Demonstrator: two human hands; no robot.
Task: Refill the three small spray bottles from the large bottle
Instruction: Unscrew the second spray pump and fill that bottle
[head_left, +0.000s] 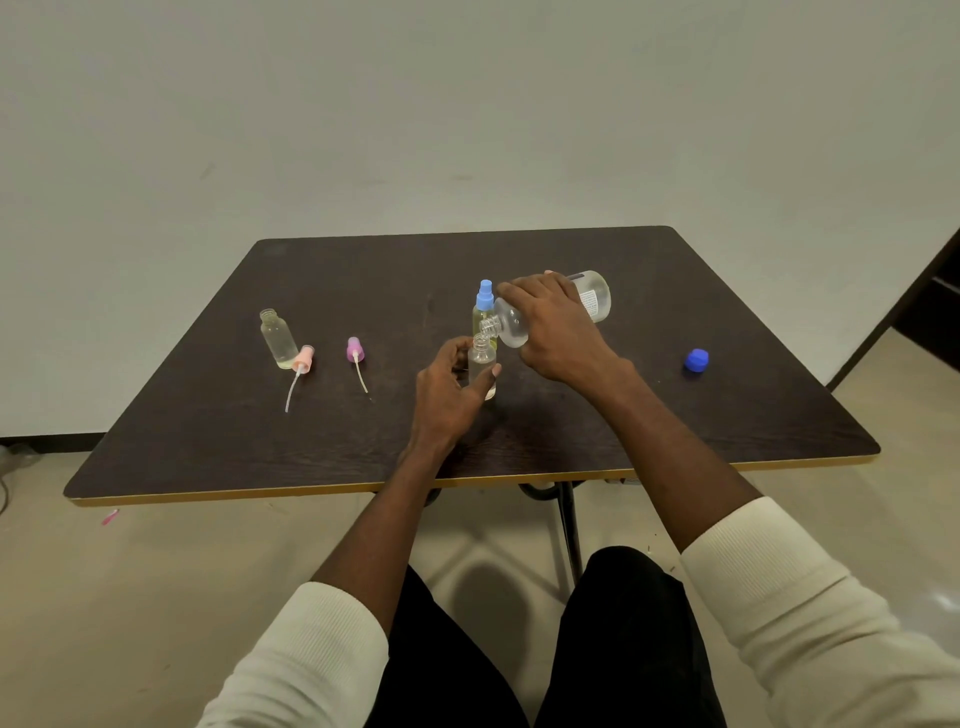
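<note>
My right hand (558, 325) grips the large clear bottle (597, 299), tipped on its side with its open mouth just above the neck of a small uncapped bottle (482, 358). My left hand (447, 387) holds that small bottle upright on the table between thumb and fingers. Right behind it stands a small bottle with a blue spray cap (484, 299). At the left stands another small open bottle (277, 339). A pink spray head (303, 359) and a purple spray head (355, 350) lie on the table, tubes pointing toward me.
The dark table (727, 415) has a yellow front edge. The large bottle's blue cap (696, 360) lies at the right. A plain wall is behind the table. A small pink item (110, 517) lies on the floor at the left.
</note>
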